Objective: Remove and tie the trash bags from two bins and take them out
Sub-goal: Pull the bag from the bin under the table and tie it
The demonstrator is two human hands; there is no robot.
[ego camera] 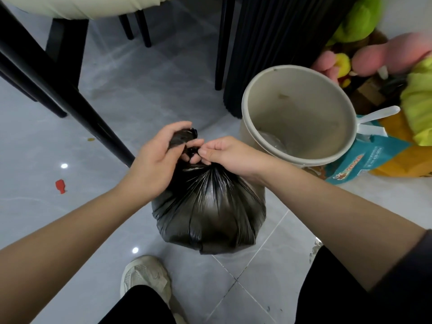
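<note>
**Black plastic bunched at the neck, both hands on it**

Black film is gathered into a tight twist at the top of the trash bag (210, 213), and both hands close on that twist. The left hand (154, 160) has its fingers and thumb curled round the loose end of the plastic, which sticks up out of the fist. The right hand (230, 157) meets it from the other side, with its fingertips pinching the neck just below, so the two hands touch over the knot area. Whether a knot is already formed under the fingers cannot be told.

Below the hands the bag swells out full and round, with creases fanning down from the neck, and it sits on the grey tiled floor (140, 97) between the person's legs. A pale shoe (145, 277) stands just in front of it on the near side.

Just beside the bag, to its right and a little farther off, stands a beige round bin (301, 108) with no black liner in it. Something clear and shiny lies at its bottom. Whether bin and bag touch is hidden by the right wrist.

Behind the bin rises a dark ribbed column (268, 43). To the bin's right lie a teal printed sack (364, 157), a white plastic handle (378, 115) and a heap of plush toys (364, 19) in green, pink and yellow.

On the left, black chair legs (70, 94) slant across the floor, and a small red scrap (61, 186) lies well apart from the bag.
</note>
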